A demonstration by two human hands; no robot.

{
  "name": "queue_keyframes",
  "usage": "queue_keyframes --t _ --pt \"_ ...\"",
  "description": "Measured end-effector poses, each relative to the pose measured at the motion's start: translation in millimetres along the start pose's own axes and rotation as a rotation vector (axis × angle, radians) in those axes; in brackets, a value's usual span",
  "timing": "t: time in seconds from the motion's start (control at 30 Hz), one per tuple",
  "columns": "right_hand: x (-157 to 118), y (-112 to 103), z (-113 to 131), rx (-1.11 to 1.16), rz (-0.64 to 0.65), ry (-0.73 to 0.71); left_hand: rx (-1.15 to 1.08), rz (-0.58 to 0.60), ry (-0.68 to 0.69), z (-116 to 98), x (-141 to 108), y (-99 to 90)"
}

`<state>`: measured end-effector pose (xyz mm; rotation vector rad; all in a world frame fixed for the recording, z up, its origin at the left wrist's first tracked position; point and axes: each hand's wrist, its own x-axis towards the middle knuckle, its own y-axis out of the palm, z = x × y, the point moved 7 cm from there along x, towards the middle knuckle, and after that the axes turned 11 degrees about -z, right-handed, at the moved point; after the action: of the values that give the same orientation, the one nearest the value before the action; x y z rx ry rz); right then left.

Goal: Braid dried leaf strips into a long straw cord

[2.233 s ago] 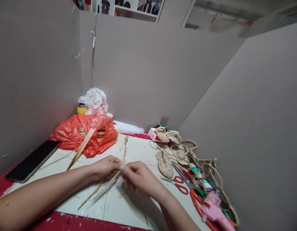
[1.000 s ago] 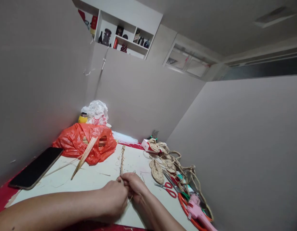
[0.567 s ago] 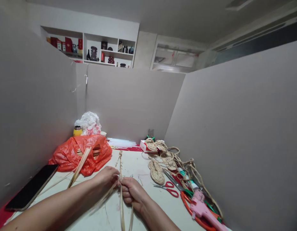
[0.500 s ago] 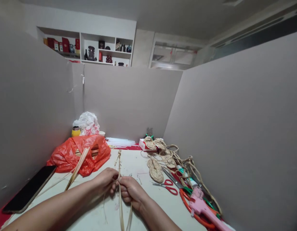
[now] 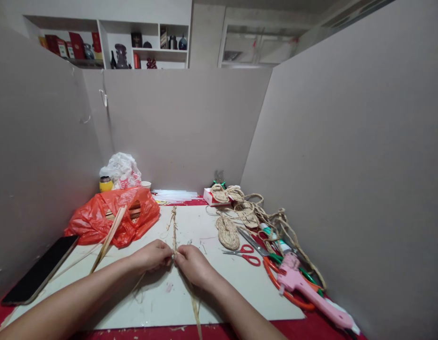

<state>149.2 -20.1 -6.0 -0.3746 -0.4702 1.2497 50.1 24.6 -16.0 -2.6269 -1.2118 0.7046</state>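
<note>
A thin straw braid point(image 5: 174, 229) runs down the middle of the white board, its far end knotted. At its near end, my left hand point(image 5: 155, 255) and my right hand point(image 5: 193, 264) meet, both with fingers pinched on the braid. A loose flat straw strand point(image 5: 195, 309) trails from beneath my right hand past the board's near edge. Thinner wisps hang under my left hand. My fingertips hide exactly how the strands cross.
Left lie a phone point(image 5: 41, 269) and a red plastic bag point(image 5: 115, 215) with straw strips point(image 5: 110, 236). Right are a coiled straw sole point(image 5: 227, 233), red-handled scissors point(image 5: 246, 255), larger shears point(image 5: 254, 243), a pink glue gun point(image 5: 304, 288) and rope point(image 5: 293, 252). Grey partitions point(image 5: 176, 118) enclose the white board point(image 5: 254, 297).
The view has tipped downward, showing the board's near edge. Both hands are still together at the braid. The strand that hung straight down between them no longer shows there.
</note>
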Motion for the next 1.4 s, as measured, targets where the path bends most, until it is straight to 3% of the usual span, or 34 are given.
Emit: queue_keyframes --t 0.2,0.53,0.83,0.97,1.1,1.13,1.23,1.3,1.4 --pt "-7 -5 7 -0.285 -0.032 -0.076 -0.094 0.033 -0.055 5 -2 5.6" --pt "-25 -20 30 -0.589 -0.057 -0.105 -0.140 -0.127 -0.009 8 -1 6.0" --pt "-49 21 39 -0.720 0.097 -0.251 -0.260 -0.063 -0.003 2 -11 9.0" --pt "-46 7 47 -0.494 0.157 -0.287 -0.286 -0.050 0.006 3 -11 6.2" --pt "-18 -38 32 -0.104 -0.193 -0.036 -0.394 0.072 -0.007 2 -12 8.5" --pt "-13 -40 24 0.007 -0.221 0.034 -0.433 0.113 -0.012 1 -12 10.3" --pt "-7 -18 8 0.254 -0.033 0.196 -0.495 0.192 -0.006 -1 -12 14.4" --pt "-10 -2 3 0.285 0.097 0.251 -0.495 0.205 -0.005 -1 -12 15.6" --pt "-12 8 -2 0.310 0.191 0.309 -0.465 0.222 -0.001 -1 -12 16.1"
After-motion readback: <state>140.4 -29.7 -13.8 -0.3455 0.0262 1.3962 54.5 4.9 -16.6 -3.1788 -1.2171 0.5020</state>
